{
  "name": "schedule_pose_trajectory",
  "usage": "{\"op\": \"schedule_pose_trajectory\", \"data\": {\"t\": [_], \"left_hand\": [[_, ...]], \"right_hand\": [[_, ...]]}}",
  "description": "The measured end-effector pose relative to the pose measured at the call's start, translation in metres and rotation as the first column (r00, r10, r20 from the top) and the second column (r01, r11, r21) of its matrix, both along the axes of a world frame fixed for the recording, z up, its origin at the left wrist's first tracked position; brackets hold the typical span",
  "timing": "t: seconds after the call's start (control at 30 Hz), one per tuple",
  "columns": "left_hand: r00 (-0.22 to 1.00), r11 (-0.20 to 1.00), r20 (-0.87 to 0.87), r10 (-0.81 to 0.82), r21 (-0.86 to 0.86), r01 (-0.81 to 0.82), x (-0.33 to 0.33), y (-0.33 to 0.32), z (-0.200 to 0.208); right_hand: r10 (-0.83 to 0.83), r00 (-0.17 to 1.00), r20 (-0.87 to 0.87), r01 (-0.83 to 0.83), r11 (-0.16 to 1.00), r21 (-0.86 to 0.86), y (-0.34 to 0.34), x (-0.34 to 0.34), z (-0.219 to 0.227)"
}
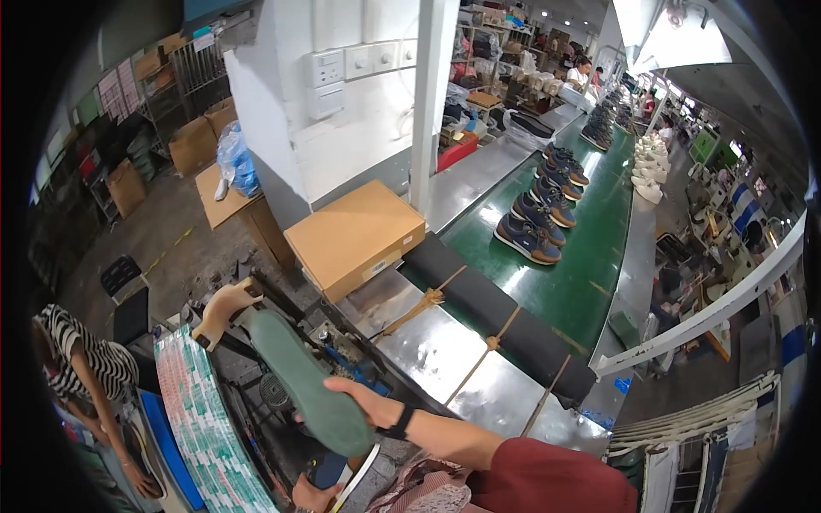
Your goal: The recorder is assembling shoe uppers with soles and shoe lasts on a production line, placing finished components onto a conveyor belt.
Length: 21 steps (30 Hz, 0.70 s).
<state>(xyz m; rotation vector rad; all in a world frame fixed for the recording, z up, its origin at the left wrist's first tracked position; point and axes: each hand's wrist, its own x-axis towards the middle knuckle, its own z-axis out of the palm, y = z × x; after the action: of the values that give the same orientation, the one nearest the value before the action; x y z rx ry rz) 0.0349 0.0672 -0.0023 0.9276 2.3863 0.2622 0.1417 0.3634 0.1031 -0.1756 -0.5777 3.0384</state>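
Note:
A long green sole-shaped pad (308,385) slants across the lower middle. My right hand (363,402), with a black band at the wrist, grips its right edge, thumb on top and the other fingers hidden below. Under the pad's near end, my left hand (315,494) holds a dark blue shoe (329,470) with a pale sole edge. The pad and the picture's rim hide much of the shoe. At the pad's far end a tan curved piece (227,309) sits on dark machinery.
A cardboard box (355,235) rests beside a white pillar. Beyond a tied black roll (496,316), pairs of shoes (530,227) stand on a green conveyor (573,282). At left are a stack of patterned sheets (205,419) and a person in stripes (94,359).

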Motion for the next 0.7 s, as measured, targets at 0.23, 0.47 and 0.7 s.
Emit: {"op": "schedule_pose_trajectory", "data": {"t": [0.23,0.47,0.7], "left_hand": [[0.991,0.966,-0.132,-0.016,0.255,0.05,0.026,0.211,0.028],[0.812,0.733,-0.281,-0.512,0.351,0.583,0.086,0.339,-0.017],[0.787,0.686,-0.138,-0.602,0.415,0.598,0.126,0.305,-0.044]], "right_hand": [[-0.439,0.825,0.356,0.372,0.896,0.243,0.091,0.18,-0.071],[-0.946,-0.017,0.323,-0.276,0.315,0.908,0.064,0.322,-0.153],[-0.952,-0.009,0.306,-0.446,0.278,0.851,0.033,0.361,-0.219]]}}
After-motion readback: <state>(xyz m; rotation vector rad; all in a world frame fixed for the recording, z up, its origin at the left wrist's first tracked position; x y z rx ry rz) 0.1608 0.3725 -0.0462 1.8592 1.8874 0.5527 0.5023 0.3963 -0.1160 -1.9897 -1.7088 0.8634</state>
